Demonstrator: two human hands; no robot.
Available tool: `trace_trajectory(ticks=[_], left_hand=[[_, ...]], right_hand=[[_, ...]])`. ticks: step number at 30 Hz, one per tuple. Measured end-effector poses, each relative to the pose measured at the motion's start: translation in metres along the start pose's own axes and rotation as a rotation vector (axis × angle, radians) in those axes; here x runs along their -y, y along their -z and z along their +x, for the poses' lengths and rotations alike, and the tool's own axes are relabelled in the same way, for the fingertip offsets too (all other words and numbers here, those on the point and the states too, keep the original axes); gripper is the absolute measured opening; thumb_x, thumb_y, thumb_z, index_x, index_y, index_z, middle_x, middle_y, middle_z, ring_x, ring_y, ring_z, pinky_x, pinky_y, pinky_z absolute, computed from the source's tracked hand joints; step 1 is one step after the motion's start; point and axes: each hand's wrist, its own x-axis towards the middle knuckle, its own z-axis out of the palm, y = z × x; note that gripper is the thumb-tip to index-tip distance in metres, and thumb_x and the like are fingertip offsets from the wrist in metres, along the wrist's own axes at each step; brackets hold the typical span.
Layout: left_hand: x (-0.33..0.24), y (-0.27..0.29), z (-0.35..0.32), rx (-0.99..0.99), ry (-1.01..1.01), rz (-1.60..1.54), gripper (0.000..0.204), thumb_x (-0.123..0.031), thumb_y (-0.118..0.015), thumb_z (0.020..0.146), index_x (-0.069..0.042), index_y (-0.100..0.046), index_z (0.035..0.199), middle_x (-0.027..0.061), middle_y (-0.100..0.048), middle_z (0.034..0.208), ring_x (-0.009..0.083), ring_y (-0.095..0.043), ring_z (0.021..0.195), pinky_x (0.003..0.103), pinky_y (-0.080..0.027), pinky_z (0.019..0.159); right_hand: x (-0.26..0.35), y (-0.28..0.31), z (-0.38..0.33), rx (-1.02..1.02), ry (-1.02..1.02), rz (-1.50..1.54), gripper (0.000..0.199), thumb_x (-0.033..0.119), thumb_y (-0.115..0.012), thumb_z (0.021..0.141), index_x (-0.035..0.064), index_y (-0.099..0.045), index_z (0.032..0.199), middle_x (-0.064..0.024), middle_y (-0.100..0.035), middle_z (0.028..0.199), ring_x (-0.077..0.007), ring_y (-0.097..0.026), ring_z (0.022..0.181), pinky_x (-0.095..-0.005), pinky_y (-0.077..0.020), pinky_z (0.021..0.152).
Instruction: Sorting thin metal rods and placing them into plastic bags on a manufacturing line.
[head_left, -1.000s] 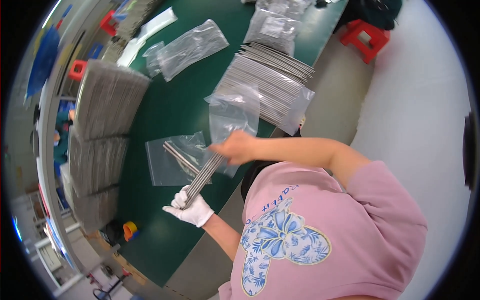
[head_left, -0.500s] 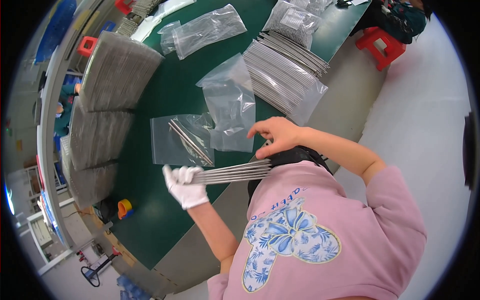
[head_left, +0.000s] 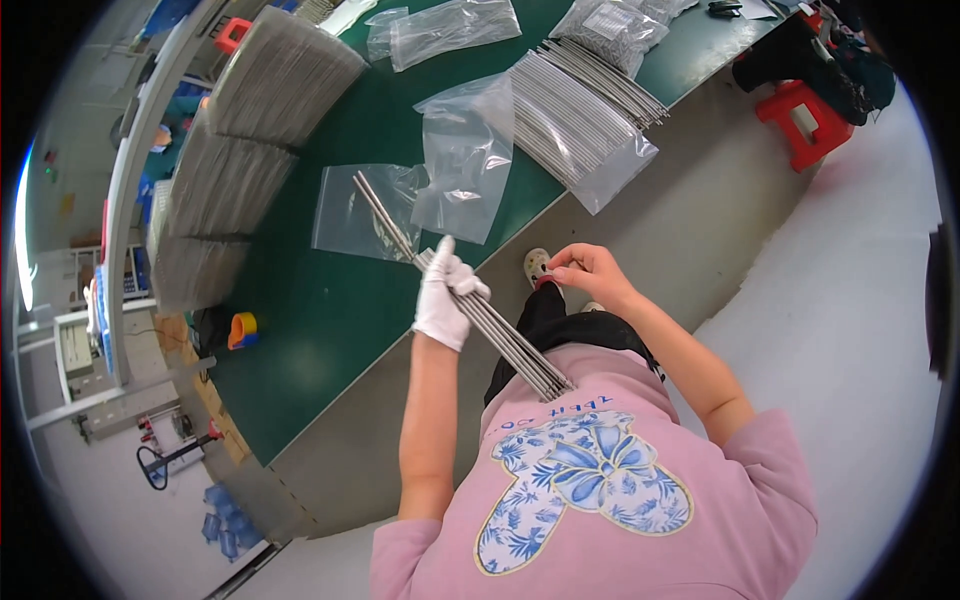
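My left hand (head_left: pixel 447 295), in a white glove, is closed around a bundle of thin grey metal rods (head_left: pixel 515 350). The bundle slants down toward my pink shirt, its lower ends close to the fabric. My bare right hand (head_left: pixel 592 272) is off to the right of the bundle, over the floor. Its fingers are curled, with a small gap to the thumb and no rod visible in it. Beyond the glove, a few loose rods (head_left: pixel 380 212) lie on a flat clear plastic bag (head_left: pixel 340 225). Another clear bag (head_left: pixel 465 150) lies crumpled beside it.
Bagged and loose rods (head_left: pixel 580 115) lie along the right side of the green table (head_left: pixel 310 350). Tall stacks of bagged pieces (head_left: pixel 230 185) line its left side. An orange tape roll (head_left: pixel 243 330) sits near the left corner. At upper right, a person is beside a red stool (head_left: pixel 800 125).
The rod bundle has swung from nearly level to a steep slant as my left hand moved right and up. My right hand has drawn right, away from the rods, its fingers closer together.
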Motion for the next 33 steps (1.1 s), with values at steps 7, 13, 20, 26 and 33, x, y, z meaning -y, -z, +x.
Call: trace_trajectory(ticks=[7, 13, 20, 26, 33], left_hand=[[0.058, 0.038, -0.024, -0.089, -0.075, 0.08, 0.034, -0.035, -0.053, 0.084, -0.017, -0.037, 0.06, -0.0062, -0.029, 0.047, 0.0076, -0.034, 0.04, 0.026, -0.039, 0.047], [0.066, 0.046, -0.013, -0.177, -0.091, 0.264, 0.015, -0.022, -0.054, 0.084, -0.013, -0.044, 0.077, -0.0042, -0.037, 0.055, 0.0083, -0.039, 0.044, 0.027, -0.041, 0.044], [0.008, 0.056, 0.03, 0.03, 0.199, 0.217, 0.007, -0.017, -0.05, 0.084, -0.011, -0.046, 0.083, -0.0062, -0.036, 0.056, 0.0041, -0.033, 0.042, 0.02, -0.033, 0.039], [-0.031, 0.042, 0.066, 0.19, 0.296, 0.288, 0.009, -0.017, -0.045, 0.086, -0.011, -0.044, 0.079, -0.0068, -0.032, 0.056, 0.0027, -0.028, 0.042, 0.019, -0.029, 0.038], [-0.074, 0.029, 0.094, 0.319, 0.417, 0.296, 0.021, -0.033, -0.046, 0.087, -0.017, -0.042, 0.074, -0.0098, -0.027, 0.049, 0.0006, -0.025, 0.037, 0.017, -0.025, 0.033]], right_hand=[[0.004, -0.018, 0.007, -0.15, 0.059, -0.324, 0.025, 0.02, -0.063, 0.071, 0.0025, -0.057, 0.087, -0.0016, -0.052, 0.062, -0.0108, -0.047, 0.056, -0.0247, -0.0383, 0.053], [0.019, -0.081, 0.075, -0.345, 0.382, -0.961, 0.042, 0.025, -0.066, 0.064, 0.0066, -0.049, 0.097, -0.0093, -0.057, 0.063, -0.0256, -0.058, 0.062, -0.0342, -0.0441, 0.054], [0.022, -0.087, 0.159, -0.189, 0.56, -1.521, 0.028, 0.007, -0.054, 0.066, 0.0064, -0.045, 0.092, -0.0088, -0.057, 0.061, -0.0266, -0.058, 0.055, -0.0367, -0.0447, 0.051], [0.058, -0.082, 0.133, 0.048, 0.412, -1.399, 0.031, 0.011, -0.048, 0.073, 0.0098, -0.049, 0.104, -0.0124, -0.058, 0.063, -0.0325, -0.056, 0.058, -0.0429, -0.0429, 0.054], [0.087, -0.073, 0.115, 0.129, 0.266, -1.368, 0.033, 0.011, -0.047, 0.073, 0.0124, -0.052, 0.105, -0.0093, -0.06, 0.07, -0.03, -0.057, 0.062, -0.0408, -0.0425, 0.056]])
